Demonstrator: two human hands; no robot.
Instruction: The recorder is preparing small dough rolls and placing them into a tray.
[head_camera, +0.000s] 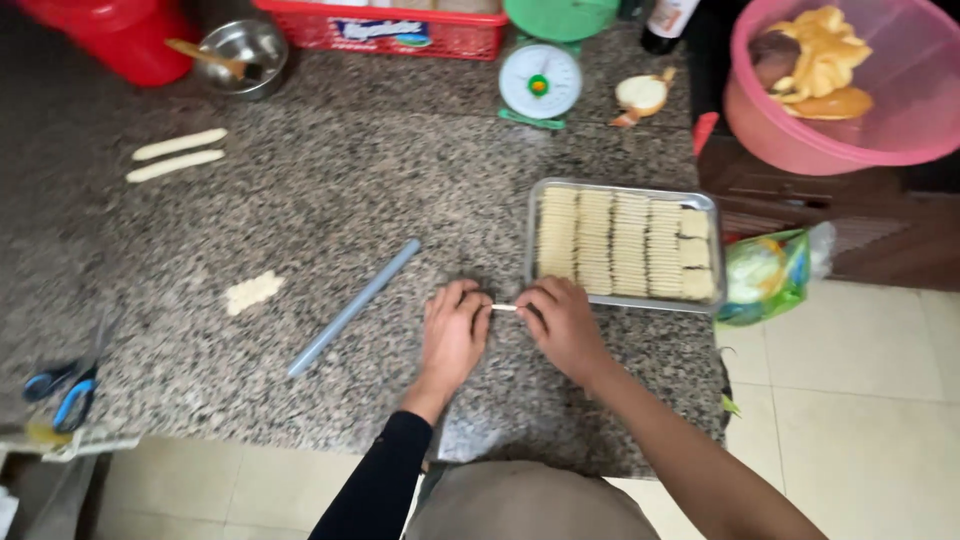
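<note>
My left hand (452, 335) and my right hand (565, 325) rest close together on the speckled granite counter (330, 200), fingers curled. Between them they pinch a small pale strip of dough (505, 307). Just behind my right hand stands a metal tray (712, 205) packed with rows of flat pale dough pieces (620, 243). A long grey-blue rod (354, 306) lies diagonally to the left of my left hand.
Two dough rolls (178, 155) and a small dough piece (252, 292) lie at the left. Scissors (62, 388) sit at the front left edge. A scale (540, 82), red basket (385, 30), metal bowl (243, 55) and pink basin (850, 85) stand behind.
</note>
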